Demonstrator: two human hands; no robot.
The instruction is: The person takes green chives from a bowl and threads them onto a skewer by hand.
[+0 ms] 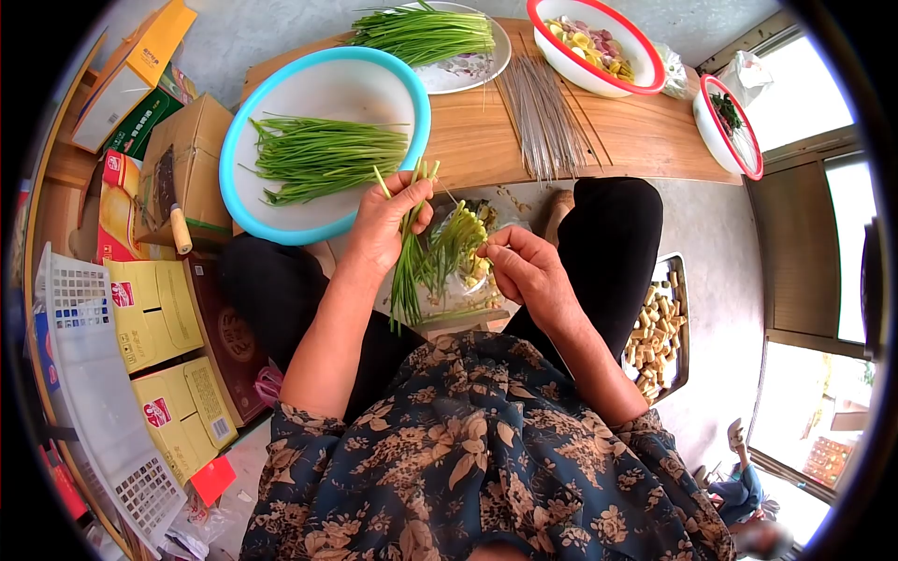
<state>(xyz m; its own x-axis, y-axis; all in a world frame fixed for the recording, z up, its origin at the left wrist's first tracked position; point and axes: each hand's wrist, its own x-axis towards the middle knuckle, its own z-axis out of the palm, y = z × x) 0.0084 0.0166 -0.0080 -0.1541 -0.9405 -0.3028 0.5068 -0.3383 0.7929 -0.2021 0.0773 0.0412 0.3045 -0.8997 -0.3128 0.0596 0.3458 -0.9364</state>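
My left hand (388, 220) is closed around a few long green chives (404, 294), whose ends hang below the fist and stick up above it. Beside them is a bunched, folded clump of chives (456, 238), its cut ends facing right. My right hand (528, 271) pinches the right edge of this clump between thumb and forefinger. A thin line like a skewer tip shows just above the clump; most of it is hidden. Left of my hands, a blue-rimmed white basin (418, 98) holds loose chives (327, 154).
Metal skewers (547, 117) lie on the wooden table (645, 140), near a plate of chives (430, 33) and red-rimmed bowls (645, 70). A tray of short cut pieces (658, 337) sits on the floor. Boxes (154, 313), a knife (178, 224) and a white basket (89, 374) stand left.
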